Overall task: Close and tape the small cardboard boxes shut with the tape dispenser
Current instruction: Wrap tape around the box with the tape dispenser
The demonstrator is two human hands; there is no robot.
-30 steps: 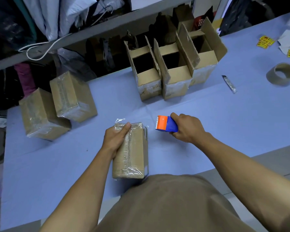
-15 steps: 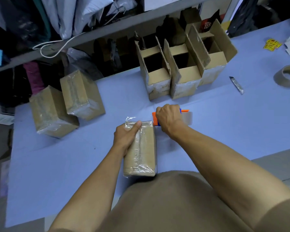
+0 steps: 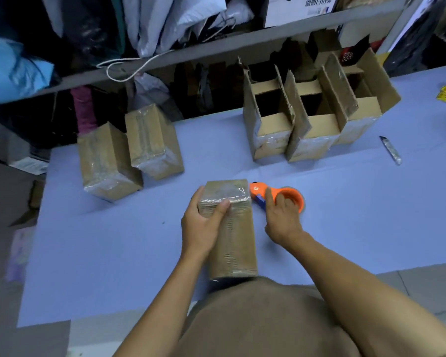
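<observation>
Desk (image 3: 345,228) layout: boxes front, left rear and right rear.

A taped box (image 3: 229,228) lies at front centre, the tape dispenser (image 3: 281,197) just beside its right far corner. Two sealed boxes (image 3: 129,155) lie side by side at left rear. Three open boxes (image 3: 312,117) stand in a row at right rear, a knife (image 3: 390,150) to their right.

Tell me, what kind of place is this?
Probably a small packing or shipping room. Taped boxes sit on the blue table, open boxes wait behind, there is a tape dispenser, and the shelf holds mailing bags.
</observation>
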